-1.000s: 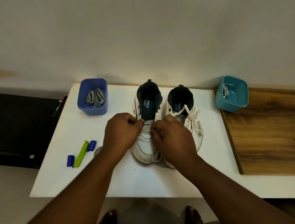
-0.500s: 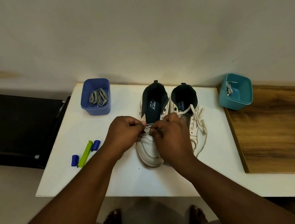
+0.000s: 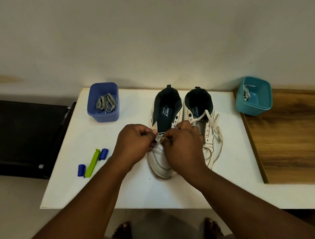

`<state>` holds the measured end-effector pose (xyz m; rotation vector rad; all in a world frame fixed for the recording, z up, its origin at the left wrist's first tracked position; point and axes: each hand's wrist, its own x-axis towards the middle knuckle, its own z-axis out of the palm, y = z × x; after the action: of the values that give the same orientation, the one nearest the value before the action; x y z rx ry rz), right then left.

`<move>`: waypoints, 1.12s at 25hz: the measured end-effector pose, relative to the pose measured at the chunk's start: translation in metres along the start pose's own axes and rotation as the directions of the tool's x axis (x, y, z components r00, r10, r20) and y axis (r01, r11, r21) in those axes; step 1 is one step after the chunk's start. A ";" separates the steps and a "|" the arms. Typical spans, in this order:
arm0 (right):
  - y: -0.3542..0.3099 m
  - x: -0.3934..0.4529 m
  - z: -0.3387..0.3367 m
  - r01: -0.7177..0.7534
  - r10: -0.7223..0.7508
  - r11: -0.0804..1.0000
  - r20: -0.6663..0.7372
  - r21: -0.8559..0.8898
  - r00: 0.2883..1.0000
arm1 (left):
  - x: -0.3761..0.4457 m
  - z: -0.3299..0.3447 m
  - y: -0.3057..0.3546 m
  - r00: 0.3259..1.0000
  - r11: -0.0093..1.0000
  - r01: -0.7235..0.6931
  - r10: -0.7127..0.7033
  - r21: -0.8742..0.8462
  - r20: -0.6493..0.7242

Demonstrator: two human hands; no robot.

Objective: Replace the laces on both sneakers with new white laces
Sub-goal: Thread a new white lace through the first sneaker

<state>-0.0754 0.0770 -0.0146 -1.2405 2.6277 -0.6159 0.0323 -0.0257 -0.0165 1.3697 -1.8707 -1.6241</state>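
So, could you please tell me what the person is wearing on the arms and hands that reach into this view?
Nothing is worn that shows here. Both forearms are bare from the bottom edge of the picture up to the wrists, with no sleeves in view. The left hand and the right hand have no gloves, and no watch, bracelet or ring can be seen.

Left sneaker (image 3: 161, 162) midfoot — behind hands
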 end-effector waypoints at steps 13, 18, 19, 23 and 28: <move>-0.002 0.008 -0.003 -0.077 0.071 0.995 0.099 0.058 0.993 | 0.000 0.002 -0.002 0.999 0.998 0.038 -0.038 -0.050 -0.003; -0.006 0.003 0.001 -0.065 0.063 0.996 0.024 0.055 0.998 | 0.001 0.001 -0.001 0.999 0.998 0.046 -0.045 -0.033 0.012; -0.006 0.003 -0.001 -0.055 0.054 0.998 0.040 0.040 0.998 | 0.001 0.001 -0.001 0.999 0.998 0.050 -0.049 -0.034 0.013; -0.004 0.012 -0.012 -0.039 0.048 0.998 0.214 -0.050 0.976 | -0.003 0.003 -0.001 1.000 1.000 0.029 -0.029 -0.008 0.005; -0.003 0.013 -0.014 -0.055 0.052 0.998 0.238 0.007 0.970 | -0.002 0.006 -0.002 0.999 0.999 0.033 -0.033 -0.007 -0.038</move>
<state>-0.0863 0.0692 -0.0001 -1.1561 2.4456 -0.4438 0.0293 -0.0203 -0.0193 1.4257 -1.8294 -1.6064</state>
